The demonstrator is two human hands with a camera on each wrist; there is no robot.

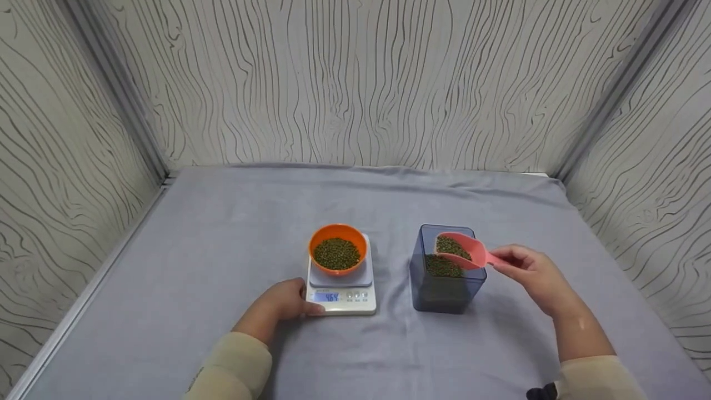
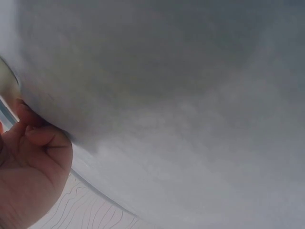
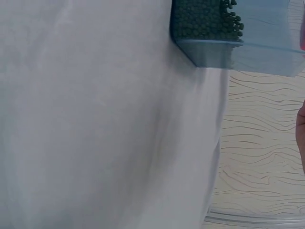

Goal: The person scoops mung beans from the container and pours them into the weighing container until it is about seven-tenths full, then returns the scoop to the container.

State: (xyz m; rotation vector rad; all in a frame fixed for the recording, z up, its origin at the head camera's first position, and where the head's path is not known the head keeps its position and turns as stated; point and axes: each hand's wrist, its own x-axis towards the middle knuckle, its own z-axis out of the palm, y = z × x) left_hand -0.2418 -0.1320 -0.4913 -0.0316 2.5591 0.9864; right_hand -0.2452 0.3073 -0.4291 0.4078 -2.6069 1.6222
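A white digital kitchen scale (image 1: 364,305) lies on the cloth, its lit display seeming to read 464. On its platform sits an orange bowl (image 1: 315,240) part-filled with small green beans (image 1: 336,254), which look like mung beans. My left hand (image 1: 286,300) holds the scale's front left corner, thumb on the front edge; the left wrist view shows this hand (image 2: 35,167) with curled fingers. To the right, my right hand (image 1: 533,272) grips the handle of a pink scoop (image 1: 476,253) loaded with beans. The scoop is over the opening of a bluish clear plastic container (image 1: 447,297) holding more beans (image 3: 200,21).
A grey cloth (image 1: 222,222) with wrinkles covers the table. Wood-grain patterned panels (image 1: 344,83) stand behind and at both sides, with metal strips along the corners. A small black object (image 1: 541,392) shows beside the right sleeve at the bottom edge.
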